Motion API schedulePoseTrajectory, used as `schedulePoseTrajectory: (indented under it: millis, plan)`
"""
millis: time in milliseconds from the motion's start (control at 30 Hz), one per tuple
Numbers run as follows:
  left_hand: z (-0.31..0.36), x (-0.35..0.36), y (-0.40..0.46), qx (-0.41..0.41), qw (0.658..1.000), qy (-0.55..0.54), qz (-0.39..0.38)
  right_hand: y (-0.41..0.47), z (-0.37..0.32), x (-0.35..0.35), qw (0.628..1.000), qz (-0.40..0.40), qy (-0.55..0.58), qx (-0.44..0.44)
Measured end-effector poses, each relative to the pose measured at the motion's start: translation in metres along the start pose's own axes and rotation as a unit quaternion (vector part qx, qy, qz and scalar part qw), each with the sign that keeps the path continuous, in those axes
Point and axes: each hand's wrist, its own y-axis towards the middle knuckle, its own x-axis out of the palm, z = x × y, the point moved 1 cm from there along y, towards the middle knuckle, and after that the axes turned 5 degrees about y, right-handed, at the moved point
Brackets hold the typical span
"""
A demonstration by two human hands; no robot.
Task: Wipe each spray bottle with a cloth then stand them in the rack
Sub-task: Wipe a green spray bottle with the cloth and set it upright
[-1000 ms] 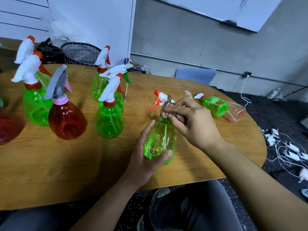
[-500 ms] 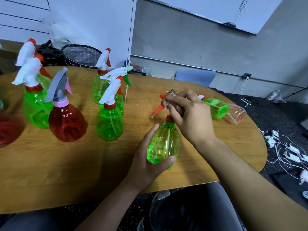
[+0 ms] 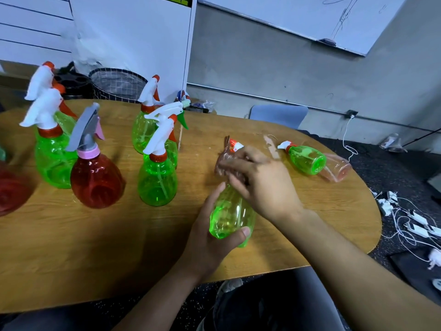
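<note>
wiping the neck of a green bottle

the left hand (image 3: 210, 242) cups the base of a green spray bottle (image 3: 230, 216), thumb and fingers curled round its body. it seems to brace the bottle just above the near right part of the wooden table (image 3: 95, 240) so it cannot roll while being rubbed. the right hand (image 3: 260, 180) comes over the top, fingers bunched on a brownish cloth (image 3: 223, 161) pressed around the bottle's neck and trigger. that grip looks suited to working the cloth over the awkward head rather than the smooth body. the hand is motion-blurred, so exactly how the fingers lie on the cloth is hard to tell, and most of the spray head is hidden under cloth and hand; only a bit of its red and white tip (image 3: 235, 145) pokes out.

to the left, several green bottles and a red bottle (image 3: 95, 180) stand upright. to the far right, another green bottle (image 3: 306, 160) lies on its side beside a pale pinkish one (image 3: 337, 168). no rack can be clearly made out; a dark mesh basket (image 3: 117, 83) sits beyond the far edge.
</note>
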Motion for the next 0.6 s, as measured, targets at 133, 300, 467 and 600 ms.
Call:
schedulePoseTrajectory:
  millis: [133,300,467,600]
  plan:
    - [0.001,-0.001,-0.003,0.022,0.999,0.01,-0.024,0.004,0.028,-0.013,0.988,0.102,0.024,0.116]
    - [0.001,-0.001,-0.001,0.015,1.0,0.002,-0.009,-0.016,0.026,-0.009,0.995,0.001,0.086,0.05]
    - [0.001,0.0,-0.002,0.017,1.0,0.003,-0.015,-0.02,0.042,-0.017,0.992,0.042,0.085,0.085]
    - [0.002,-0.002,-0.001,0.015,1.0,0.006,-0.009,-0.017,0.042,-0.016,0.995,-0.012,0.085,0.042]
